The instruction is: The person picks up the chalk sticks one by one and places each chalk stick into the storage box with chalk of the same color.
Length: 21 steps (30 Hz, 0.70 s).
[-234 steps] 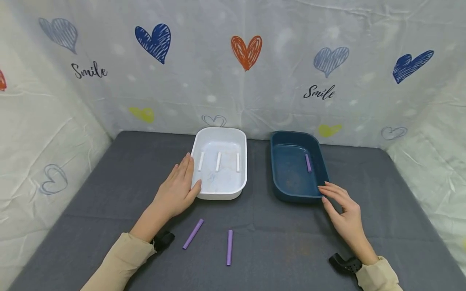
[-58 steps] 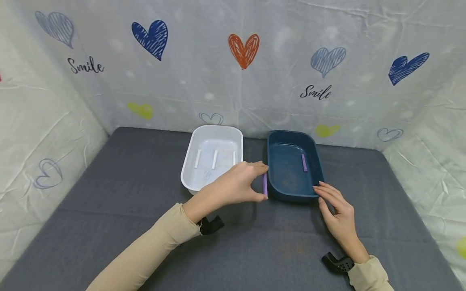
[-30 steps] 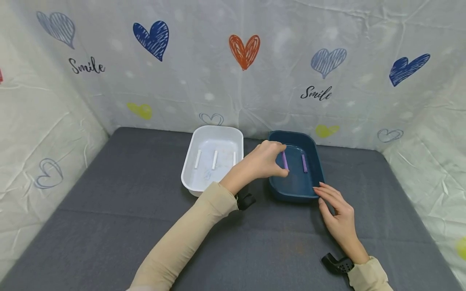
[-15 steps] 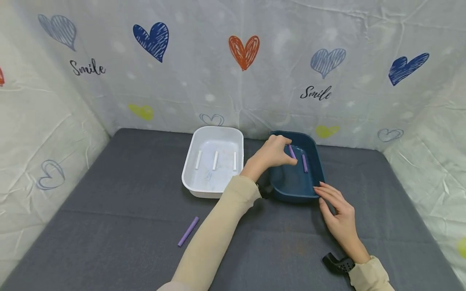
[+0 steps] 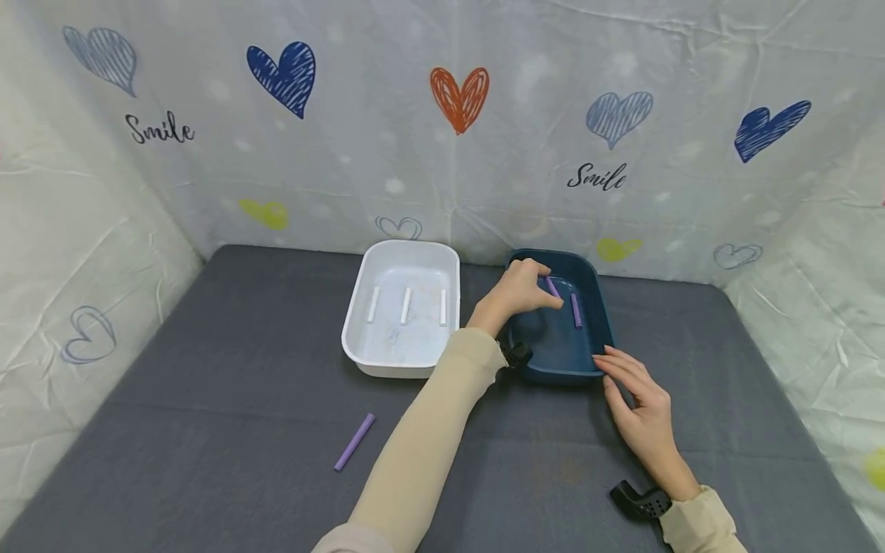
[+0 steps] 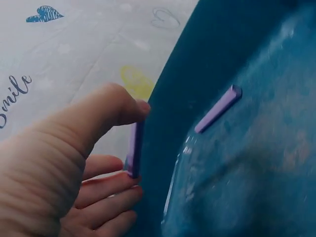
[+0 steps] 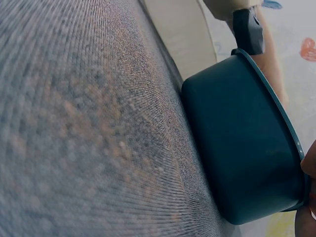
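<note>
My left hand (image 5: 517, 293) reaches over the dark blue tray (image 5: 553, 352) and pinches a purple chalk stick (image 6: 134, 148) by its two ends, thumb at one and fingers at the other. The held stick is inside the tray's left wall, tilted. Another purple chalk stick (image 5: 577, 311) lies on the tray floor to its right. At the tray's near right corner, my right hand (image 5: 644, 407) touches the rim with lightly bent fingers, its thumb apart from them. A third purple chalk stick (image 5: 355, 442) lies slantwise on the table, left of my left sleeve.
A white tray (image 5: 387, 349) stands left of the blue one, with three white chalk sticks (image 5: 406, 306) lying apart in it. Grey cloth (image 5: 228, 430) covers the table. A white curtain (image 5: 387, 153) printed with hearts hangs behind. My left forearm (image 5: 422, 453) crosses the table's middle.
Of two purple chalk sticks on the table, my left hand has taken one and carried it right, past the white tray, into the blue tray. My right hand stays at the rim.
</note>
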Available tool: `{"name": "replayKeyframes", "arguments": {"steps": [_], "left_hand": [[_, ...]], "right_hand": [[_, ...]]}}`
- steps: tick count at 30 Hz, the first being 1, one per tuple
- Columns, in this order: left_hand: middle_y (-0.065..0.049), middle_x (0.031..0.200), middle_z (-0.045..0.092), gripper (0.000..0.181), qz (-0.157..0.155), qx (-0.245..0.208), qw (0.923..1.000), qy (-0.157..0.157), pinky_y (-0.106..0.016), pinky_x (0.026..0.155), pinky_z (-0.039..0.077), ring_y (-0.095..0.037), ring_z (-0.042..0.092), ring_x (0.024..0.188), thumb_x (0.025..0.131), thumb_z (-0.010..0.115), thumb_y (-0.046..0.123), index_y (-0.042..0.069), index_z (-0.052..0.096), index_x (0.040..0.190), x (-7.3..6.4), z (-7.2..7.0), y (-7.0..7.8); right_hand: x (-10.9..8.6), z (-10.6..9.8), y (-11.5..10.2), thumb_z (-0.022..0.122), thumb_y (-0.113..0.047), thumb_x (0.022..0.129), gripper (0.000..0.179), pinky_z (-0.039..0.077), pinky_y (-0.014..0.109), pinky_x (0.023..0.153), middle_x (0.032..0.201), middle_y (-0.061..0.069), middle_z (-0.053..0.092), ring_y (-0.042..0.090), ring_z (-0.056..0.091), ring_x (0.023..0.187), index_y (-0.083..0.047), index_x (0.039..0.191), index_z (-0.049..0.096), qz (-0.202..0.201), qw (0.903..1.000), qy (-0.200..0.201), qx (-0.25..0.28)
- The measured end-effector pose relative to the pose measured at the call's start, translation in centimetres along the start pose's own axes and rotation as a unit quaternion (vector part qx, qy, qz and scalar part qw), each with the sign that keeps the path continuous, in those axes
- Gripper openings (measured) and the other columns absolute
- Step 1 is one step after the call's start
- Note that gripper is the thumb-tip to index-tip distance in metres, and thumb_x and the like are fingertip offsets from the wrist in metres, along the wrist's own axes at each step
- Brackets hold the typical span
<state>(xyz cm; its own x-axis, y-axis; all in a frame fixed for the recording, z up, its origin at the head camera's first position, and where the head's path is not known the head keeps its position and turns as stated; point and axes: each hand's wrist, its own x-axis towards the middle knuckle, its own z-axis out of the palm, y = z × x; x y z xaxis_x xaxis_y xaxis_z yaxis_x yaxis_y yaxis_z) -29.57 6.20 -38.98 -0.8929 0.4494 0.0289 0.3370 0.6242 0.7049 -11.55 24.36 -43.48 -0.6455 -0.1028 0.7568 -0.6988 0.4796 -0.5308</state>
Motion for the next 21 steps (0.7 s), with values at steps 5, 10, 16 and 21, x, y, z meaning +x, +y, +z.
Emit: {"name": "replayKeyframes", "arguments": {"steps": [5, 10, 16, 21], "left_hand": [[-0.007, 0.14, 0.058, 0.067, 0.01, 0.059, 0.9982, 0.01, -0.037, 0.093, 0.053, -0.022, 0.056, 0.123, 0.082, 0.079, 0.036, 0.009, 0.058, 0.14, 0.3, 1.1, -0.3], [-0.002, 0.131, 0.064, 0.065, 0.023, 0.16, 0.9868, 0.002, -0.033, 0.084, 0.055, -0.016, 0.063, 0.107, 0.082, 0.077, 0.044, 0.014, 0.061, 0.138, 0.2, 1.8, -0.5], [0.004, 0.089, 0.067, 0.054, 0.033, 0.248, 0.968, -0.02, -0.027, 0.065, 0.048, -0.011, 0.055, 0.074, 0.081, 0.077, 0.045, 0.018, 0.067, 0.127, 0.2, 2.1, -0.6], [0.006, 0.088, 0.066, 0.057, 0.038, 0.295, 0.9539, -0.042, -0.03, 0.079, 0.05, -0.01, 0.055, 0.076, 0.082, 0.077, 0.045, 0.02, 0.065, 0.132, 0.4, 2.3, -0.5]], "right_hand": [[0.0, -0.1, 0.0, 0.059, 0.029, 0.074, 0.038, 0.043, 0.028, 0.106, 0.107, 0.031, 0.067, 0.043, 0.058, 0.115, 0.015, 0.107, 0.069, 0.0, 1.0, -0.001, -0.002], [0.0, 0.0, 0.0, 0.059, 0.028, 0.074, 0.037, 0.043, 0.028, 0.105, 0.109, 0.026, 0.068, 0.042, 0.058, 0.115, 0.014, 0.107, 0.069, 0.002, 1.0, 0.0, -0.003], [0.0, 0.0, 0.1, 0.06, 0.029, 0.073, 0.038, 0.043, 0.029, 0.105, 0.109, 0.025, 0.069, 0.042, 0.058, 0.115, 0.014, 0.107, 0.069, -0.001, 1.0, -0.001, -0.002], [0.0, 0.0, 0.0, 0.06, 0.028, 0.074, 0.037, 0.043, 0.028, 0.106, 0.106, 0.031, 0.067, 0.041, 0.058, 0.115, 0.014, 0.107, 0.069, 0.001, 1.0, 0.001, -0.005]]}}
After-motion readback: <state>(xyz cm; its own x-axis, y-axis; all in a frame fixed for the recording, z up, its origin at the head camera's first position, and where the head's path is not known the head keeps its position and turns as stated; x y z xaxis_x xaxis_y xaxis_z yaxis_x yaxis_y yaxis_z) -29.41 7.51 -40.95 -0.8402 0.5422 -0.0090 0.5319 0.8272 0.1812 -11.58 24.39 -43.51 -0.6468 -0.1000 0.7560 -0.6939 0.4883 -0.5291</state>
